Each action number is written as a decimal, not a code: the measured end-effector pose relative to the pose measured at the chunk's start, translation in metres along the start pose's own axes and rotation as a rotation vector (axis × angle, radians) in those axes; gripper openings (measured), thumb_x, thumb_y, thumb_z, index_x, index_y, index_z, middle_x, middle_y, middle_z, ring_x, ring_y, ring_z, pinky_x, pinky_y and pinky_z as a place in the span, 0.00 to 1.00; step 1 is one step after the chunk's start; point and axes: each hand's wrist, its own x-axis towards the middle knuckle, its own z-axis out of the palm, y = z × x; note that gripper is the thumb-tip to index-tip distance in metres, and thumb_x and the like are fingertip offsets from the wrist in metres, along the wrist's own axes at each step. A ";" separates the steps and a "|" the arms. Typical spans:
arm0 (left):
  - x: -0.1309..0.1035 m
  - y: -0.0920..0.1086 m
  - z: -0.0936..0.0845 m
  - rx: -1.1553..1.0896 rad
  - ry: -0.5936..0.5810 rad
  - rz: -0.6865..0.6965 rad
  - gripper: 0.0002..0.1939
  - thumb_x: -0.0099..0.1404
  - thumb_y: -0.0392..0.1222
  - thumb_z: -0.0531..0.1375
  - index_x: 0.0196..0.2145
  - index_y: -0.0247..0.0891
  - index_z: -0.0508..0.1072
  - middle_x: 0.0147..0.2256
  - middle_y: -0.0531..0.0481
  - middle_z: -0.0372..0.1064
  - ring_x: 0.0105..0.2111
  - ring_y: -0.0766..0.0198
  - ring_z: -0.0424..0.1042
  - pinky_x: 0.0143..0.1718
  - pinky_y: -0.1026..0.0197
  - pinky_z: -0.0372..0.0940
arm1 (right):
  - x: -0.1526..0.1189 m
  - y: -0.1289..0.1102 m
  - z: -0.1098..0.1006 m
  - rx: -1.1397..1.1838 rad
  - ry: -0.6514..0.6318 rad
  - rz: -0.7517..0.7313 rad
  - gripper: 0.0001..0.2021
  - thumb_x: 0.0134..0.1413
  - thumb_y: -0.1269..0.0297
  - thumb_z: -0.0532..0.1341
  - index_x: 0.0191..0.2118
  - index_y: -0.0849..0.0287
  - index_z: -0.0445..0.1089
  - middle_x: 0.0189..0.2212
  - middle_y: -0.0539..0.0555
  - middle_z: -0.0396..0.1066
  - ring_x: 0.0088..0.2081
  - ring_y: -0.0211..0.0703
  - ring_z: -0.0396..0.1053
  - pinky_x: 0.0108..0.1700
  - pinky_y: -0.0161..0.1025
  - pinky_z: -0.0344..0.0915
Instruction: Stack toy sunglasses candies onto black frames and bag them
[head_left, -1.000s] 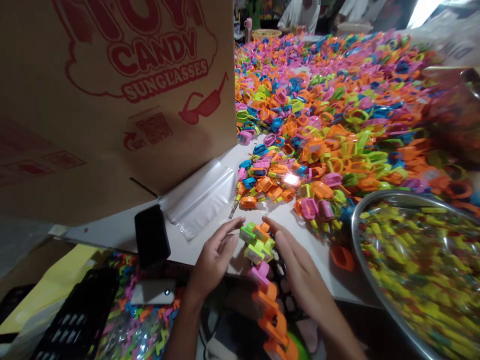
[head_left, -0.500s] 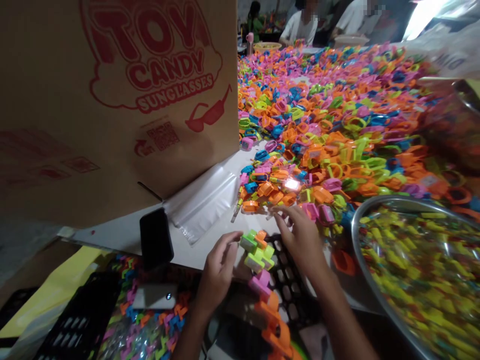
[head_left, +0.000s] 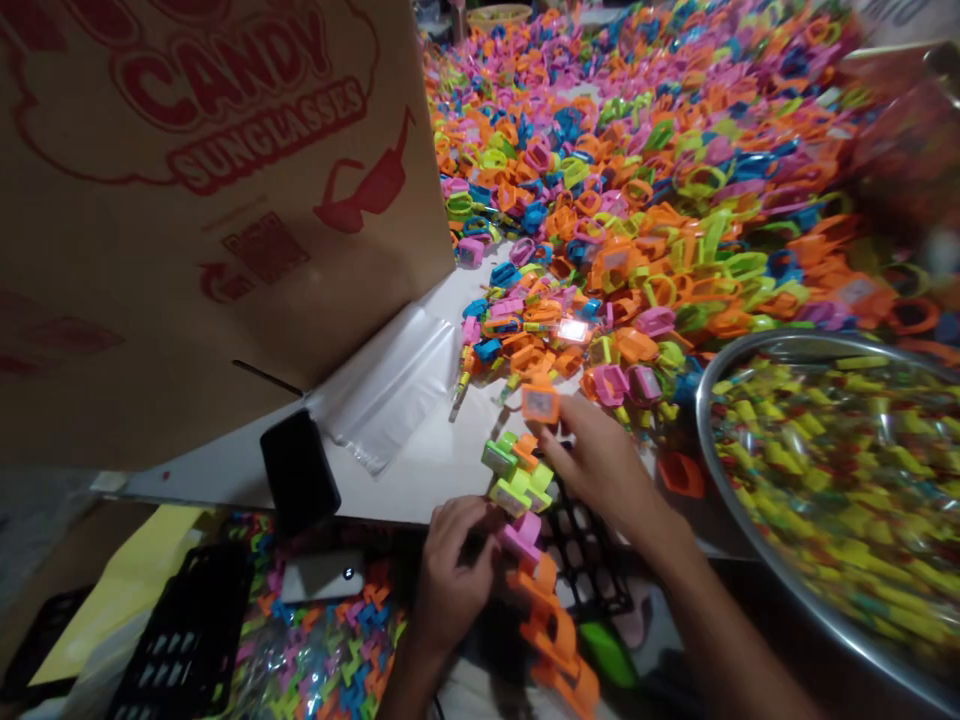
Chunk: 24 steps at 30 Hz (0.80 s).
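Observation:
My right hand (head_left: 600, 455) pinches an orange toy watch (head_left: 540, 402) by its side, just above the white table top (head_left: 420, 450). Below it, a row of toy watches in green, yellow-green (head_left: 517, 495), pink (head_left: 523, 538) and orange (head_left: 555, 635) runs down towards my body. Beside the pink one is my left hand (head_left: 457, 570), fingers loosely curled and thumb apart, with no object visible between them. Part of a black plastic crate (head_left: 589, 560) shows under my right wrist. Close ahead lies a small heap of toy watches and thin candy-filled tubes (head_left: 459, 395).
A large cardboard box (head_left: 225, 240) blocks the left. Clear plastic bags (head_left: 382, 390) and a black phone (head_left: 300, 470) lie before it. Many colourful toy watches (head_left: 637, 200) cover the table behind. At right stands a metal basin (head_left: 705, 400) of yellow wrapped pieces. Below left are a white device (head_left: 322, 577) and colourful pieces.
My right hand has picked up an orange toy watch from the heap and drawn it nearer. My left hand has moved down beside the pink watch. The view has tilted downwards.

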 end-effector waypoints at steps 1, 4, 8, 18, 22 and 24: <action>0.002 0.001 -0.001 -0.033 -0.032 -0.003 0.14 0.69 0.31 0.63 0.49 0.45 0.75 0.43 0.47 0.80 0.44 0.56 0.79 0.46 0.53 0.73 | -0.017 0.001 -0.004 0.125 0.000 0.090 0.06 0.69 0.60 0.61 0.41 0.56 0.73 0.34 0.53 0.76 0.34 0.46 0.71 0.34 0.38 0.64; 0.007 0.004 -0.004 -0.126 -0.166 0.000 0.16 0.69 0.31 0.62 0.51 0.45 0.76 0.46 0.46 0.80 0.46 0.54 0.78 0.49 0.51 0.70 | -0.061 -0.001 -0.007 0.401 -0.044 0.342 0.13 0.64 0.51 0.65 0.34 0.55 0.72 0.28 0.51 0.76 0.28 0.44 0.70 0.28 0.37 0.63; 0.013 0.007 -0.001 -0.074 -0.260 0.013 0.21 0.67 0.29 0.61 0.54 0.46 0.77 0.48 0.47 0.82 0.46 0.55 0.78 0.49 0.51 0.66 | -0.086 -0.007 0.002 0.587 -0.193 0.489 0.15 0.59 0.49 0.68 0.34 0.55 0.72 0.25 0.50 0.76 0.27 0.45 0.73 0.28 0.37 0.64; 0.017 0.010 0.006 0.023 -0.192 -0.011 0.13 0.65 0.30 0.61 0.42 0.43 0.82 0.40 0.51 0.83 0.40 0.58 0.77 0.43 0.57 0.66 | -0.080 -0.010 0.004 0.324 -0.238 0.254 0.08 0.60 0.70 0.62 0.30 0.54 0.65 0.26 0.49 0.74 0.29 0.42 0.71 0.31 0.34 0.54; 0.017 0.008 0.003 -0.037 -0.220 -0.100 0.08 0.60 0.31 0.61 0.31 0.41 0.79 0.37 0.50 0.81 0.39 0.58 0.76 0.46 0.57 0.67 | -0.080 -0.023 0.007 0.178 -0.290 0.204 0.07 0.60 0.76 0.61 0.39 0.56 0.69 0.34 0.52 0.78 0.34 0.43 0.74 0.35 0.34 0.55; 0.016 0.006 0.003 -0.068 -0.217 -0.131 0.07 0.58 0.31 0.60 0.28 0.41 0.77 0.36 0.50 0.80 0.39 0.57 0.76 0.48 0.57 0.67 | -0.079 -0.027 0.011 0.134 -0.289 0.183 0.06 0.64 0.74 0.62 0.43 0.56 0.69 0.36 0.54 0.79 0.37 0.44 0.75 0.36 0.35 0.55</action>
